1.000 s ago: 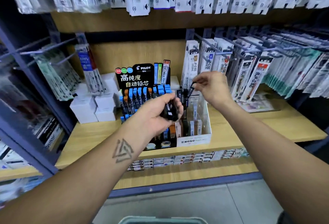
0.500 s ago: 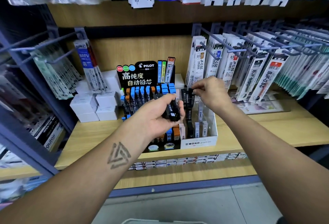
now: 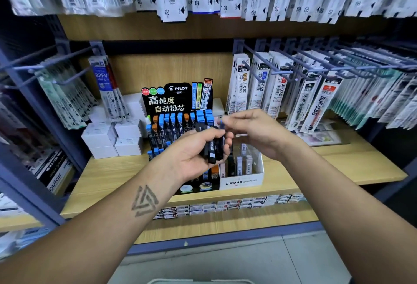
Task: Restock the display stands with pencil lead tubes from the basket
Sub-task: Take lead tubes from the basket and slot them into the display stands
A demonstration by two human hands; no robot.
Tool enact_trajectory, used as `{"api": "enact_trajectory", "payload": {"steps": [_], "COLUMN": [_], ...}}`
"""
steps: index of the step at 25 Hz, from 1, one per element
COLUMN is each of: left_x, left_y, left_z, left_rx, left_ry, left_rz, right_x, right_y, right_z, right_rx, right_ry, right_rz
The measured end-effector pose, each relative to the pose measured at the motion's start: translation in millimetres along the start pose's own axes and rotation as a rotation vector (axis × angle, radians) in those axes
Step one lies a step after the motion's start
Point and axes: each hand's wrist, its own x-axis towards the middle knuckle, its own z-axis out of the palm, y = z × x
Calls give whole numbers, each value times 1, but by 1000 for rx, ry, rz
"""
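Your right hand (image 3: 255, 130) has pulled back from the white MONO stand (image 3: 244, 181) and now pinches one blue-capped lead tube (image 3: 222, 124). Left of it, your left hand (image 3: 194, 155) grips a bundle of black lead tubes (image 3: 213, 148) before the Pilot stand (image 3: 167, 101).

Bundle of dark pencil lead tubes (image 3: 213, 148) held upright at centre, black Pilot display stand (image 3: 178, 101) at 12 o'clock behind, half-filled with blue- and orange-capped tubes, white Mono display stand (image 3: 242, 181) at 4 o'clock, basket rim (image 3: 191, 281) at 6 o'clock

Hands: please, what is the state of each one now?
Left hand: grips a bundle of dark lead tubes.
Right hand: pinches one blue-capped tube.
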Motion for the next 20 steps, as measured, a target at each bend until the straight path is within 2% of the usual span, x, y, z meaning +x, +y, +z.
{"api": "enact_trajectory", "payload": {"steps": [2,7,11,14,20], "left_x": [-3,-3,-3,-6,-18], "left_y": [-4,-10,0,23,61], "left_z": [4,5,1,-11,-41], "left_rx": [-18,23,69,-34,-115], "left_ry": [-24,-31,12,95,231], "left_rz": [4,-55,-91,26,188], "right_x": [-10,-19,-18,-12,2], "right_y": [-1,-6,-8,-7,-7], "right_z": [-1,-13,-20,-17,24], "right_rx": [100,259,303,327,108], "right_ry": [-30,109,245,273,231], "right_rz": [42,48,-48,-127,-256]}}
